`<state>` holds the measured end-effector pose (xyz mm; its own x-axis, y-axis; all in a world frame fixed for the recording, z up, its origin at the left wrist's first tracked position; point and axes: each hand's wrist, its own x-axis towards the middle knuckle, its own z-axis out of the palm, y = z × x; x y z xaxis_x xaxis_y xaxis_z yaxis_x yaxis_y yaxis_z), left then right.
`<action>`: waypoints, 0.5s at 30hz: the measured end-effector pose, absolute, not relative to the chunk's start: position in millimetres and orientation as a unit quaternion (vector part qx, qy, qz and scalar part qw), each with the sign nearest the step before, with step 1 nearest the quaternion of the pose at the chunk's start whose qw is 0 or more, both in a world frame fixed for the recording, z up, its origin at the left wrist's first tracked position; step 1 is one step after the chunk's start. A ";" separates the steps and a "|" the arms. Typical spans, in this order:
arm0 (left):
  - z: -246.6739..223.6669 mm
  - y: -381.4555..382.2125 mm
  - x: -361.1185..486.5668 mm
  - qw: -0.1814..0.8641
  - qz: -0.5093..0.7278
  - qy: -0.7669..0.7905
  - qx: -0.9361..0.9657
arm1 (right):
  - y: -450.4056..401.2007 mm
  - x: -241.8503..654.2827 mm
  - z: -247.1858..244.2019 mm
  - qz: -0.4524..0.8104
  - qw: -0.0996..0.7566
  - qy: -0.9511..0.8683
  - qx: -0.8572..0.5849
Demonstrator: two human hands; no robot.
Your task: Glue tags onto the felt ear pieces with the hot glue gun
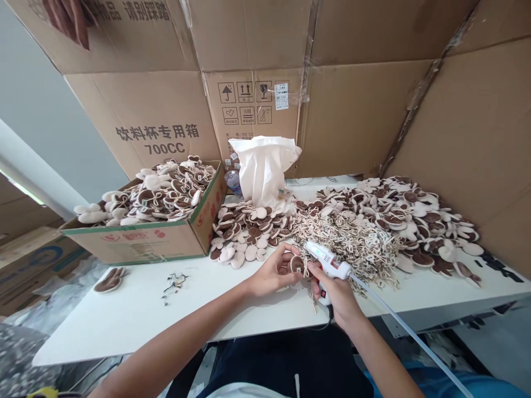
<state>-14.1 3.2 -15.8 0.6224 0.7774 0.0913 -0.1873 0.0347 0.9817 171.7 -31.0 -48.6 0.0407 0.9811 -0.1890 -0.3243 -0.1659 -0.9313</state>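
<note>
My left hand [271, 272] is closed on a small brown-and-white fabric piece [297, 266] with a pale cord loop and a tiny tag at its middle. In my right hand [337, 296] is a white glue gun [327, 260], its nozzle pointing up and to the left. The right fingertips also come close to the fabric piece; whether they touch it I cannot tell. A long white glue stick [398, 318] runs out of the gun's back toward the lower right. Just behind both hands lies a heap of cream cord loops [352, 235].
Similar fabric pieces fill an open carton [136, 243] at the left and form piles at the centre [249, 232] and right [423, 221]. A white bag [267, 168] stands behind them. Small dark scraps [174, 283] and one loose piece [110, 280] lie on the white table [145, 320]. Cardboard walls enclose the back.
</note>
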 end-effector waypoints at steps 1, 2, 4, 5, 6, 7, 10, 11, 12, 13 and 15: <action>-15.6 3.0 -13.9 0.676 0.360 0.248 0.594 | -30.9 171.7 -49.0 0.600 0.544 -0.349 -0.472; -15.5 2.8 -13.7 0.675 0.360 0.249 0.593 | -30.7 171.6 -49.4 0.600 0.543 -0.349 -0.472; -15.9 2.8 -13.4 0.674 0.356 0.250 0.597 | -30.4 171.5 -50.3 0.599 0.545 -0.346 -0.474; -16.4 3.0 -13.4 0.673 0.353 0.252 0.600 | -30.3 171.5 -50.7 0.598 0.547 -0.343 -0.475; -16.9 3.4 -13.6 0.671 0.351 0.254 0.602 | -30.2 171.4 -50.9 0.598 0.547 -0.341 -0.475; -17.5 3.9 -13.9 0.667 0.350 0.258 0.604 | -30.2 171.4 -51.1 0.600 0.547 -0.340 -0.475; -19.3 6.3 -16.2 0.654 0.346 0.268 0.617 | -30.0 171.4 -51.1 0.603 0.543 -0.344 -0.472; -19.7 7.2 -17.1 0.650 0.341 0.268 0.623 | -29.8 171.4 -51.1 0.602 0.542 -0.346 -0.472; -20.0 8.0 -17.9 0.647 0.337 0.267 0.630 | -29.6 171.4 -51.3 0.600 0.543 -0.347 -0.474; -20.2 8.6 -18.6 0.645 0.333 0.266 0.635 | -29.4 171.3 -51.6 0.597 0.545 -0.347 -0.475; -20.3 9.0 -19.1 0.645 0.332 0.265 0.636 | -28.9 171.1 -52.4 0.594 0.547 -0.346 -0.478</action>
<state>-19.1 9.0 -20.3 0.6397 0.7644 0.0811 -0.0915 -0.0290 0.9954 171.1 -28.9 -52.4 0.0560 0.9802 -0.1898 -0.3194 -0.1625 -0.9336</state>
